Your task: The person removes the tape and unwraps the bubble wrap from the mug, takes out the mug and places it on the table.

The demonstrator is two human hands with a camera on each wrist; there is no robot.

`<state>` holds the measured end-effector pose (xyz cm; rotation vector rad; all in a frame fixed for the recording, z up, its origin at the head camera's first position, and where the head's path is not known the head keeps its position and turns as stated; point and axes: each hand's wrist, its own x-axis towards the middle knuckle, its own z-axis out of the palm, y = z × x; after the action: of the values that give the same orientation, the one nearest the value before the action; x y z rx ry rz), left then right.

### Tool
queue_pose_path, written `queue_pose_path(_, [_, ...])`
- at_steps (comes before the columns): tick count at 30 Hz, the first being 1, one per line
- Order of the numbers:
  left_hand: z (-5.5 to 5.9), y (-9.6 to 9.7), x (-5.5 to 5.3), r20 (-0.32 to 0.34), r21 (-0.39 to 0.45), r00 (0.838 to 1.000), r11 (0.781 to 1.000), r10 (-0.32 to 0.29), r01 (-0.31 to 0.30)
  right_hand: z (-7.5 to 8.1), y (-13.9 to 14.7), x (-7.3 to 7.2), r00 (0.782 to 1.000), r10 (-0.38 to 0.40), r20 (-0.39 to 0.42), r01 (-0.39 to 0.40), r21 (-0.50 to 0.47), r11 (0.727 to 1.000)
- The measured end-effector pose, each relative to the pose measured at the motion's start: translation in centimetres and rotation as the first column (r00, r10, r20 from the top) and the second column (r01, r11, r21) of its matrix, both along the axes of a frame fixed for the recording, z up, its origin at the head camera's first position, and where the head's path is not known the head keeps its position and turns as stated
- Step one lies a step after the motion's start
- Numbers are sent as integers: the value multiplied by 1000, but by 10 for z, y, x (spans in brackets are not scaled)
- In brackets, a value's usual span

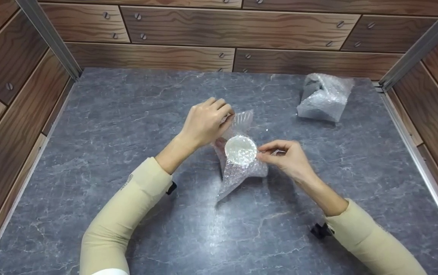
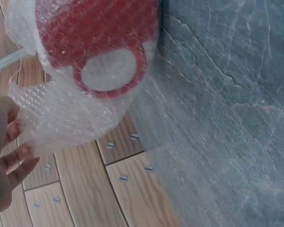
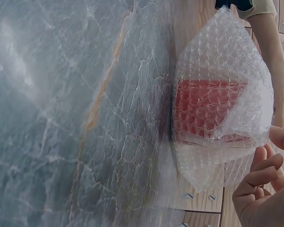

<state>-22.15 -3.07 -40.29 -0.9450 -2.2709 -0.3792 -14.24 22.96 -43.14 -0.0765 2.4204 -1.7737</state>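
Observation:
A red mug (image 2: 99, 30) stands in the middle of the table, loosely wrapped in clear bubble wrap (image 1: 238, 179). Its looped handle shows through the wrap in the left wrist view. From above, a round pale end of it is visible under the film; whether that is its mouth or base I cannot tell. The left hand (image 1: 207, 120) pinches the far flap of the wrap, beyond the mug. On the other side, the right hand (image 1: 291, 160) pinches the wrap between thumb and fingers at the mug's upper right edge. Wrap corners stick out toward the near side.
A second bubble-wrapped bundle (image 1: 326, 97) lies at the back right; its contents are hidden. The grey marbled table (image 1: 127, 103) is bounded by wood-patterned walls (image 1: 238, 28) at the back and sides, with metal rails (image 1: 419, 164) along the edges.

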Motion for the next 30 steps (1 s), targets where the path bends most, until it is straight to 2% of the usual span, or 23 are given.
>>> queue_pose_path(9, [-2, -1, -19, 14, 6, 1000, 1000, 5, -5, 0, 0, 0, 1000, -13, -2, 13, 15, 1000])
queue_pose_path(18, [-9, -9, -38, 33, -31, 998, 998, 56, -55, -1, 0, 0, 1000, -15, -9, 15, 14, 1000])
queue_pose_path(25, [-13, -13, -45, 70, -14, 994, 997, 78, -78, -2, 0, 0, 1000, -10, -15, 11, 16, 1000])
queue_pose_path(30, [-14, -17, -48, 135, -13, 984, 993, 118, -117, -2, 1, 0, 1000, -6, -22, 6, 14, 1000])
